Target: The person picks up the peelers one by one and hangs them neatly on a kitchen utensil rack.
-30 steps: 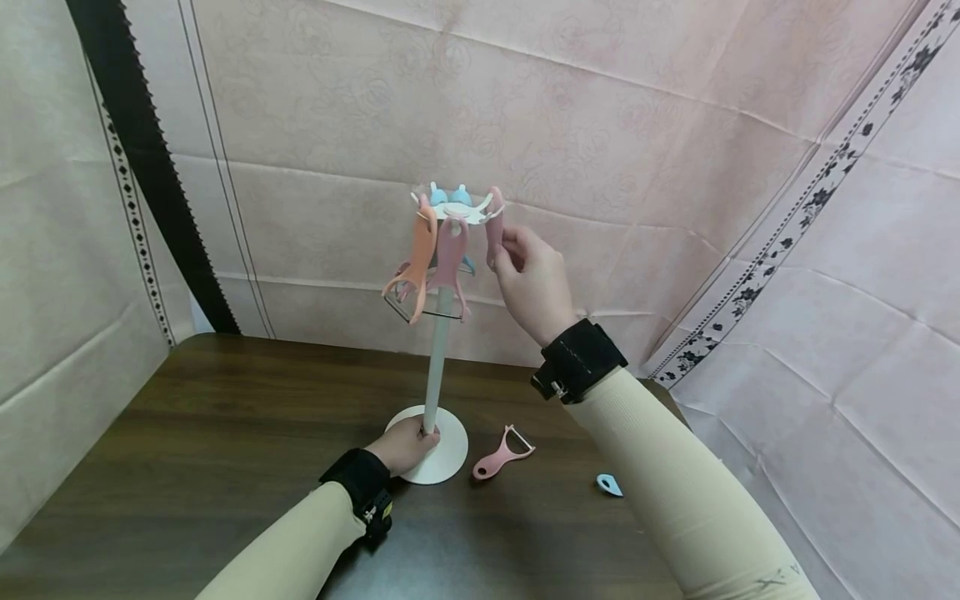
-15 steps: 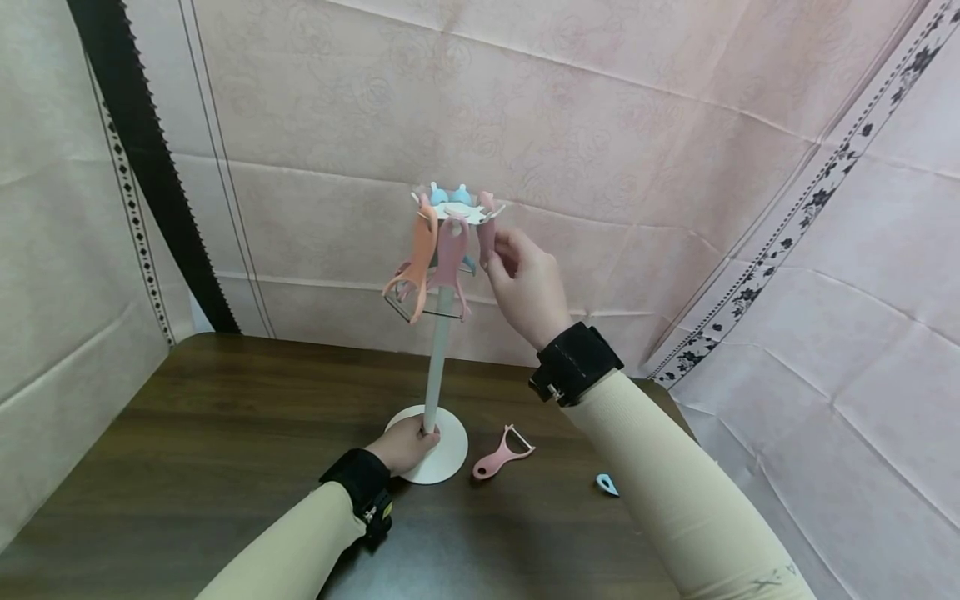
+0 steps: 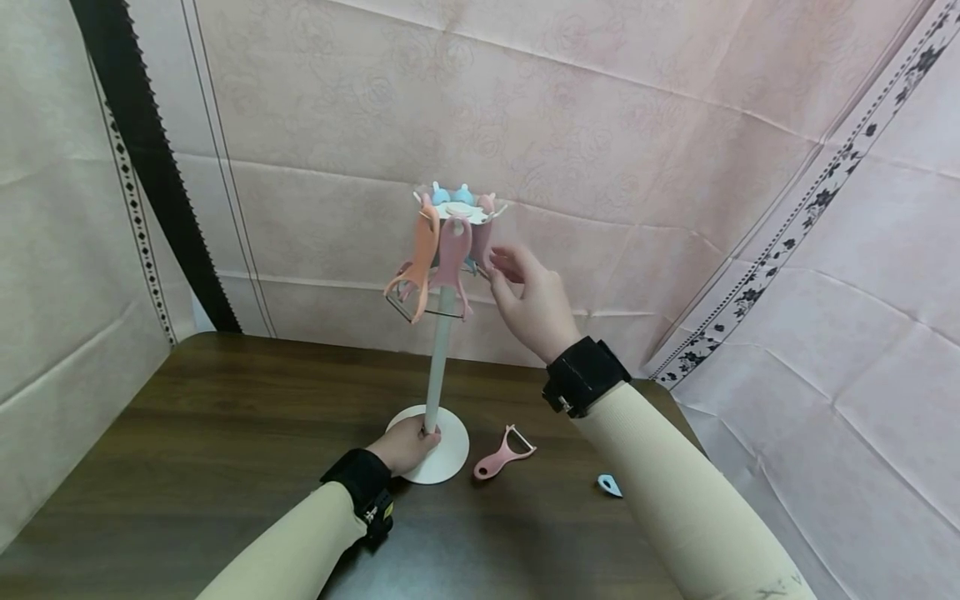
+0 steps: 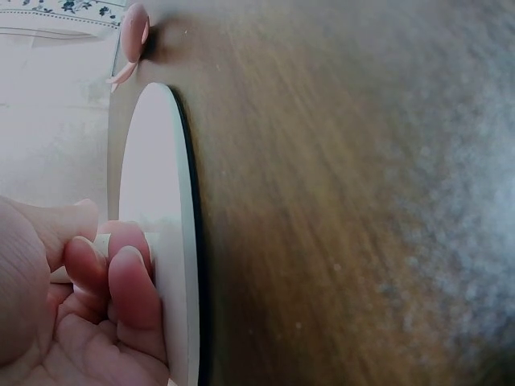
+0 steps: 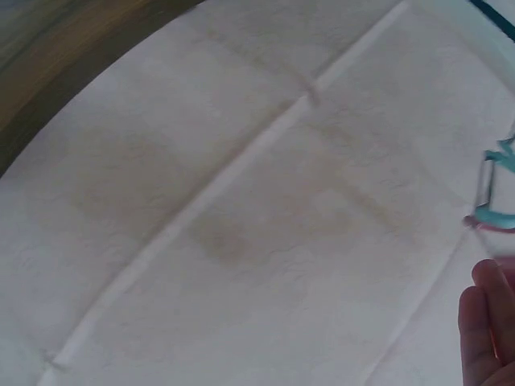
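Note:
A white stand with a round base [image 3: 450, 454] and an upright pole [image 3: 437, 358] stands on the table. My left hand [image 3: 405, 444] grips the pole low down, just over the base; in the left wrist view its fingers [image 4: 133, 289] curl round it. Several peelers hang from the hooked top [image 3: 459, 212]: an orange peeler [image 3: 423, 250], a pink peeler [image 3: 452, 250] in front, and blue ones [image 3: 462, 196] behind. Another pink peeler [image 3: 482, 240] hangs on the right side. My right hand [image 3: 531, 300] is beside its lower end, thumb and fingers parted.
On the wooden table [image 3: 247, 450], a pink peeler [image 3: 501, 454] lies right of the base. Farther right is a small light-blue piece [image 3: 609, 485], partly hidden by the right sleeve. A cloth backdrop [image 3: 600, 150] rises behind the table.
The pink peeler on the right has moved left and down onto the stand's top. My right hand has parted its fingers and drawn slightly down from it. My left hand stays on the pole.

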### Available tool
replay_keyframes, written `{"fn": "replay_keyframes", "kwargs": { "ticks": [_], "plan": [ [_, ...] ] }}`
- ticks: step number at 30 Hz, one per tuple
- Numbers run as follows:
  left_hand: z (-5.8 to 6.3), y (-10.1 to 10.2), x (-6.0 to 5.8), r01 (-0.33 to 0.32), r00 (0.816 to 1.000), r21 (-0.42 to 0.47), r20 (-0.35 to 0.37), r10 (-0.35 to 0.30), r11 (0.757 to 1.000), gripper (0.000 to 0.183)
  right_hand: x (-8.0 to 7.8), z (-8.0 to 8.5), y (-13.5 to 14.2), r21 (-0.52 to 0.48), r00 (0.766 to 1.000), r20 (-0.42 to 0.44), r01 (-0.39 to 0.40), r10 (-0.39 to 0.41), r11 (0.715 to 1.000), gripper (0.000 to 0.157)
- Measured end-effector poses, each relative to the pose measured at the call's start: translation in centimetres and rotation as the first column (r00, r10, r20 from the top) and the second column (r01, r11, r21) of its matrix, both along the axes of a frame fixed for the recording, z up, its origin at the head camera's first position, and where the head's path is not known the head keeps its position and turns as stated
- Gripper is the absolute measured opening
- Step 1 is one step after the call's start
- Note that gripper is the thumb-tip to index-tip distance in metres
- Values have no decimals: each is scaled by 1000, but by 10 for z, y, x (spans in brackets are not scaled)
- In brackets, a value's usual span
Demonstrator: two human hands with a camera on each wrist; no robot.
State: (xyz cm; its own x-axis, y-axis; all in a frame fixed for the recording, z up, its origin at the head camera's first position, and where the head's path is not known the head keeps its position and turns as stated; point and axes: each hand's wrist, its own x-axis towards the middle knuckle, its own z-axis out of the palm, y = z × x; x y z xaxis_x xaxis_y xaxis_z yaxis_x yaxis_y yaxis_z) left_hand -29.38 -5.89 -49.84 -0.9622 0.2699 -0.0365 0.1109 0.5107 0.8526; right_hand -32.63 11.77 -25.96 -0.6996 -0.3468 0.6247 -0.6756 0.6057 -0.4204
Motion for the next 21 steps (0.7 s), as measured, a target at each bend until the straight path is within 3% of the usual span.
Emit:
{"fn": "replay_keyframes", "kwargs": {
  "ticks": [5,11,17,21],
  "plan": [
    [0,0,0,1,1000,-9,-4,-1,1000,8,-7,-25,20,35,999,33,35,-37,999,34],
    [-2,0,0,3,999,-4,-37,-3,1000,8,-10,-75,46,172,982,163,67,-95,983,34],
    [0,0,2,-2,999,1,-43,2,1000,8,-1,-125,63,398,952,258,49,-164,916,34],
    [5,0,4,-6,999,-4,-34,5,1000,7,6,-147,69,499,950,269,2,-157,867,36]
  ]
}}
